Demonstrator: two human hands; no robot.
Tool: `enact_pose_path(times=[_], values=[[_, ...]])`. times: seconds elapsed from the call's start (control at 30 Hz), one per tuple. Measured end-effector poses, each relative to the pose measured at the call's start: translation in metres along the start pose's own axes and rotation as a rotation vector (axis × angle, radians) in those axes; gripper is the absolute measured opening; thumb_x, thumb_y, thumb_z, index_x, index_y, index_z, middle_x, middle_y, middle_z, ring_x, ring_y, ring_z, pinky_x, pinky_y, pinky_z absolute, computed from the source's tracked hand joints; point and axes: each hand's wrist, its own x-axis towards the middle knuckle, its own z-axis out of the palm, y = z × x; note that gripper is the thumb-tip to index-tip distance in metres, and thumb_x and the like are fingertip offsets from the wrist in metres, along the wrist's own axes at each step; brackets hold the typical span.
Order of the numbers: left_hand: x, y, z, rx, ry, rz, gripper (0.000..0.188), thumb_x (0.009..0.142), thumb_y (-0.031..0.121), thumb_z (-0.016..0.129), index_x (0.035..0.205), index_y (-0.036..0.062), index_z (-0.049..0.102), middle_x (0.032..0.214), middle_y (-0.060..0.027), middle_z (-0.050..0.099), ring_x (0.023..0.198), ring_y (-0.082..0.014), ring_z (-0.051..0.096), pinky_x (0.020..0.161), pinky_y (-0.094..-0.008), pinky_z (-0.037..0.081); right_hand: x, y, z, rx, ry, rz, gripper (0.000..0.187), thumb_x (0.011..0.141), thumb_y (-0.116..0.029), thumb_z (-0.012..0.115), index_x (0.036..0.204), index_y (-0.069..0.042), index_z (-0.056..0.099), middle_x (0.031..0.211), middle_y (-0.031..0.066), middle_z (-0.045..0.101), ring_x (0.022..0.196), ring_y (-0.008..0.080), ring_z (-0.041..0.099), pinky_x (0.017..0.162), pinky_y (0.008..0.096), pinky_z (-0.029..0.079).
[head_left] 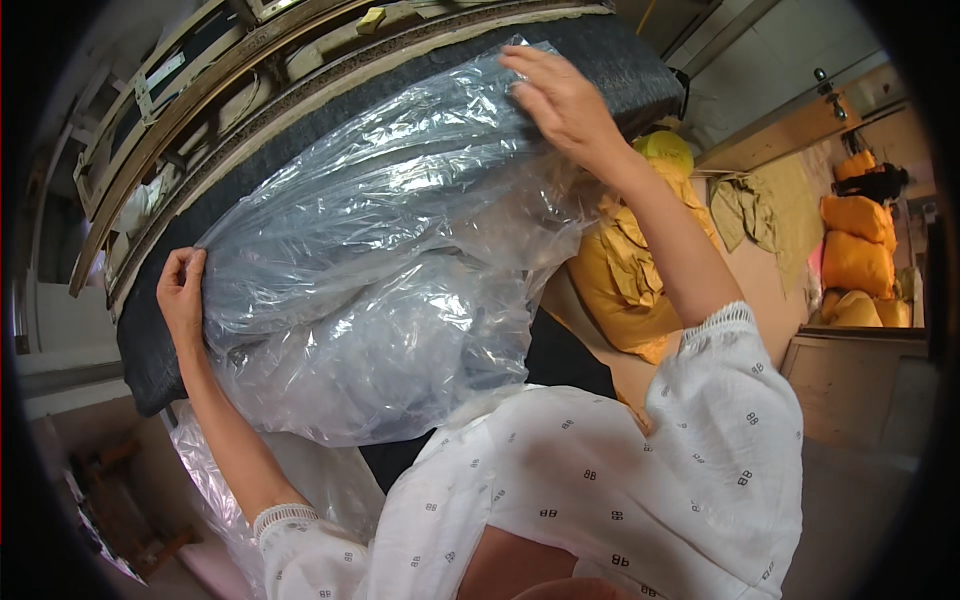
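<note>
A large clear plastic film, wrinkled and shiny, stretches over a dark padded surface in front of me. Its near part bunches in loose folds toward my body. At the film's left end, my left hand is closed, pinching its gathered edge between thumb and fingers. My right hand is at the far right corner of the film, fingers stretched out and thumb apart. Its fingertips are at the film's edge; whether they press on it I cannot tell.
Behind the padded surface runs a long frame with rails. A small yellow block sits on it. To my right are yellow bags on the floor and a wooden compartment with orange bundles. More plastic film hangs at lower left.
</note>
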Motion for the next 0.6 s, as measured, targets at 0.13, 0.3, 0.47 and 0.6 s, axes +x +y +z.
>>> enact_pose_path(times=[0.13,0.3,0.47,0.6], values=[[-0.001,-0.010,0.001,0.015,0.051,0.022,0.011,0.084,0.013,0.064,0.084,0.0035,0.059,0.076,0.0071,0.049,0.069,-0.0027,0.042,0.063,-0.0155,0.034,-0.008,0.009,0.017,-0.288,-0.157,-0.023,0.043,0.090,-0.032,0.047,0.119,0.001,0.048,0.130,0.0149,0.046,0.120,0.0308,0.042,0.098,0.0370,0.035],[-0.004,-0.007,-0.005,-0.097,0.143,0.015,0.009,0.084,0.009,0.065,0.084,0.0020,0.059,0.078,0.0061,0.049,0.070,-0.0026,0.042,0.063,-0.0149,0.033,-0.013,0.019,0.017,-0.388,-0.094,-0.020,0.040,0.089,-0.029,0.048,0.115,0.001,0.051,0.124,0.0144,0.050,0.115,0.0305,0.046,0.095,0.0383,0.038],[-0.029,0.016,-0.012,0.056,0.301,0.158,0.008,0.084,0.007,0.063,0.085,0.0004,0.058,0.078,0.0043,0.047,0.069,-0.0034,0.041,0.062,-0.0152,0.032,0.018,0.046,0.024,-0.189,0.063,0.039,0.022,0.082,-0.024,0.059,0.082,-0.003,0.065,0.085,0.0096,0.064,0.085,0.0285,0.059,0.075,0.0390,0.047],[-0.063,0.050,-0.031,0.239,0.307,0.234,0.007,0.083,0.005,0.063,0.083,-0.0001,0.059,0.078,0.0025,0.048,0.069,-0.0057,0.042,0.062,-0.0176,0.034,0.030,0.086,0.035,-0.166,0.051,0.181,0.018,0.078,-0.024,0.065,0.083,-0.007,0.064,0.081,0.0070,0.059,0.079,0.0249,0.058,0.071,0.0371,0.046]])
